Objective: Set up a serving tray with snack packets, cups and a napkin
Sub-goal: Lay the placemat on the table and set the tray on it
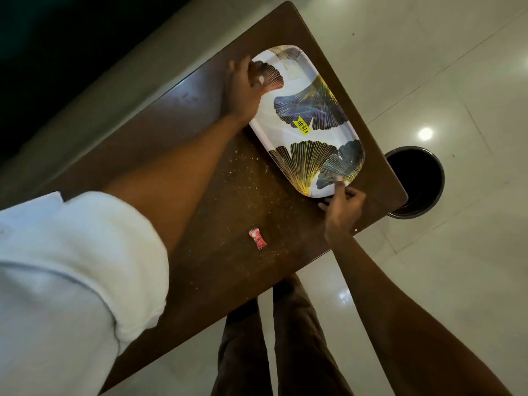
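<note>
Our left hand (242, 88) grips the far end of the white oblong tray printed with gold and dark fan-shaped leaves (273, 130), thumb over the rim and the other fingers hidden behind the edge. Our right hand (343, 205) pinches the near end, thumb on top and fingers curled underneath. The tray spans the space between both hands, over the right side of the dark brown wooden counter (243, 195); we cannot tell whether it rests there or is lifted slightly. Near its middle sits a yellow price sticker (303, 126) reading 379.00. A small red wrapped sweet (257, 238) lies alone on the counter, nearer us and well apart from the tray; its print is too small to read. Pale specks dot the wood. A round black bin (415, 182) stands on the glossy pale tiled floor (428, 67), partly hidden behind the counter's corner. A rolled pale sleeve (71, 267) fills the lower left.
</note>
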The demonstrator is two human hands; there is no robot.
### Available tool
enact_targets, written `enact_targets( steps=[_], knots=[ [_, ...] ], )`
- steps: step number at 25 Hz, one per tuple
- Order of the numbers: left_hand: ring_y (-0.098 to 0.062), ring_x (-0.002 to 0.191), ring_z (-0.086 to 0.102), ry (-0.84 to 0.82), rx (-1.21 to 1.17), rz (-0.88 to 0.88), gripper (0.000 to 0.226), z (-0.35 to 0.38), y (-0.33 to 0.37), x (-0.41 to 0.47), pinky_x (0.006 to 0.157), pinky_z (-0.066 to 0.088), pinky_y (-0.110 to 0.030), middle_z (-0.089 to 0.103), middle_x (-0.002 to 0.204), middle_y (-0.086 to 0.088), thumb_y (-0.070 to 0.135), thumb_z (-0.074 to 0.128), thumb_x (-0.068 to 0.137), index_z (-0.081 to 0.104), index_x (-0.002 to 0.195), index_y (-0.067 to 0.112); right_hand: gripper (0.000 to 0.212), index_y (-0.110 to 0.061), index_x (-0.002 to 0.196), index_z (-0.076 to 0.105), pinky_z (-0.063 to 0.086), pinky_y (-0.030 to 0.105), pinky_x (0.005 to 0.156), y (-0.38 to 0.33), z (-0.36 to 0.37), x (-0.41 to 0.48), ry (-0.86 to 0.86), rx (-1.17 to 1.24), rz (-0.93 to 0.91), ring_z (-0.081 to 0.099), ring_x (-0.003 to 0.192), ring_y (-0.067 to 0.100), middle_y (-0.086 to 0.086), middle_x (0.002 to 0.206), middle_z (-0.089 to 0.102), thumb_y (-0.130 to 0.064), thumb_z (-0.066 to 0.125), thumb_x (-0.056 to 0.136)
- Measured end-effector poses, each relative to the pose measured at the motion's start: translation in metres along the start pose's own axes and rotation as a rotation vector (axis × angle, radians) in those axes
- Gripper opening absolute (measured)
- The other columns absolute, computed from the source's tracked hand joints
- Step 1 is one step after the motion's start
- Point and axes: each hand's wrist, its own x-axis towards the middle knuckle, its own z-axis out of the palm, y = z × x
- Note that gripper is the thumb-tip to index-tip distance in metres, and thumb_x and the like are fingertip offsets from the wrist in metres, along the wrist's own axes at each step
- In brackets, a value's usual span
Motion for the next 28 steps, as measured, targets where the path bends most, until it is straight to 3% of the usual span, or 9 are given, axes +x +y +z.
enact_targets(
  steps=[3, 6, 9, 12, 15, 19, 22, 26, 28],
  knots=[
    [-0.027, 0.140, 0.043, 0.249, 0.005, -0.122, 0.051, 0.009, -0.038, -0.077, 0.108, 0.042, -0.032, 0.043, 0.151, -0.013, 0.026, 0.057, 0.098, 0.048, 0.148, 0.018, 0.037, -0.018, 0.115, 0.050, 0.059, 0.027, 0.057, 0.008, -0.003, -0.013, 0.011, -0.049, 0.018, 0.065, 0.073, 0.014, 0.004, 0.097, 0.064, -0.053, 0.049, 0.104],
    [-0.020, 0.129, 0.051, 0.399, -0.219, -0.452, 0.038, 0.022, -0.082, -0.172, 0.086, 0.039, -0.008, 0.051, 0.142, -0.007, 0.024, 0.059, 0.100, 0.055, 0.138, 0.021, 0.038, -0.018, 0.112, 0.053, 0.058, 0.032, 0.060, 0.028, -0.003, -0.038, 0.025, -0.126, 0.021, 0.063, 0.072, 0.017, 0.006, 0.092, 0.063, -0.054, 0.044, 0.106],
    [-0.017, 0.115, 0.064, 0.363, -0.449, -0.670, 0.028, 0.042, -0.110, -0.262, 0.081, 0.046, -0.012, 0.065, 0.122, 0.001, 0.020, 0.061, 0.100, 0.062, 0.128, 0.020, 0.031, -0.015, 0.110, 0.063, 0.061, 0.039, 0.075, 0.058, 0.002, -0.070, -0.114, -0.383, -0.008, 0.069, 0.087, 0.023, 0.003, 0.092, 0.065, -0.043, 0.053, 0.105],
    [-0.008, 0.104, 0.067, 0.270, -0.513, -0.785, 0.028, 0.062, -0.112, -0.312, 0.069, 0.044, -0.009, 0.072, 0.118, 0.002, 0.022, 0.068, 0.096, 0.067, 0.124, 0.019, 0.013, -0.020, 0.110, 0.069, 0.053, 0.030, 0.081, 0.080, 0.004, -0.096, -0.330, -0.710, -0.169, 0.068, 0.101, 0.017, -0.004, 0.103, 0.068, -0.028, 0.065, 0.099],
    [-0.008, 0.098, 0.068, 0.158, -0.510, -0.813, 0.027, 0.071, -0.105, -0.314, 0.068, 0.045, -0.008, 0.074, 0.113, -0.001, 0.019, 0.073, 0.092, 0.072, 0.118, 0.014, 0.020, -0.020, 0.115, 0.069, 0.057, 0.029, 0.085, 0.089, 0.004, -0.109, -0.498, -0.805, -0.268, 0.066, 0.101, 0.013, -0.002, 0.112, 0.069, -0.014, 0.067, 0.097],
    [-0.016, 0.103, 0.072, 0.148, -0.484, -0.898, 0.024, 0.078, -0.093, -0.301, 0.080, 0.055, -0.022, 0.076, 0.111, -0.003, 0.011, 0.074, 0.089, 0.074, 0.113, 0.013, 0.017, -0.015, 0.111, 0.068, 0.056, 0.025, 0.077, 0.085, 0.008, -0.102, -0.644, -0.874, -0.402, 0.065, 0.089, 0.010, -0.003, 0.100, 0.069, -0.007, 0.064, 0.096],
    [-0.017, 0.104, 0.072, 0.134, -0.508, -0.863, 0.024, 0.087, -0.078, -0.300, 0.082, 0.058, -0.025, 0.075, 0.113, -0.004, 0.007, 0.070, 0.090, 0.073, 0.114, 0.013, 0.019, -0.015, 0.109, 0.068, 0.053, 0.024, 0.073, 0.079, 0.001, -0.088, -0.589, -0.847, -0.369, 0.064, 0.083, 0.006, -0.004, 0.094, 0.069, -0.003, 0.063, 0.094],
    [-0.018, 0.104, 0.071, 0.006, -0.610, -0.740, 0.027, 0.123, -0.037, -0.293, 0.079, 0.056, -0.020, 0.076, 0.115, -0.006, 0.003, 0.071, 0.089, 0.074, 0.115, 0.010, 0.023, -0.009, 0.109, 0.070, 0.054, 0.032, 0.080, 0.057, -0.030, -0.051, -0.404, -0.791, -0.378, 0.069, 0.090, 0.019, 0.006, 0.102, 0.075, 0.002, 0.065, 0.089],
    [-0.024, 0.105, 0.073, -0.085, -0.709, -0.710, 0.030, 0.141, -0.012, -0.287, 0.084, 0.060, -0.027, 0.076, 0.114, -0.012, -0.001, 0.073, 0.086, 0.074, 0.115, 0.005, 0.023, -0.004, 0.108, 0.071, 0.054, 0.035, 0.085, 0.043, -0.047, -0.025, -0.336, -0.789, -0.399, 0.069, 0.092, 0.024, 0.012, 0.104, 0.075, 0.004, 0.064, 0.087]
  ],
)
